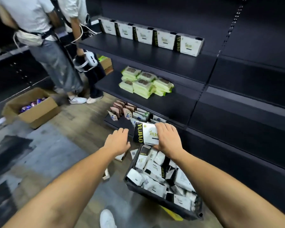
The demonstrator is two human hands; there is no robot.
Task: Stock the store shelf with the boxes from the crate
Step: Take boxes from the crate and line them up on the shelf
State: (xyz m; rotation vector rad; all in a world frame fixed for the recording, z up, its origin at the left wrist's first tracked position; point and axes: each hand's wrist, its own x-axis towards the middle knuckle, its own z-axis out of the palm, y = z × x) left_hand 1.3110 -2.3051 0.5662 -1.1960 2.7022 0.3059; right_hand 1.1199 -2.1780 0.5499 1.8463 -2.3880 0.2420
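My right hand (167, 138) grips a white box with a black YUJIAO side (143, 133), held just above the far end of the black crate (161, 202). The crate stands on the floor and holds several more white and black boxes (156, 171). My left hand (118, 139) hovers to the left of the held box, fingers apart, holding nothing. On the upper shelf (138, 51) a row of several matching boxes (165, 41) stands upright.
Green packets (145, 83) are stacked on the middle shelf, and pouches (127, 111) stand on the bottom shelf. An open cardboard carton (31, 107) sits on the floor at the left. Two people (44, 38) stand by the shelf's far end. Loose boxes (121, 156) lie beside the crate.
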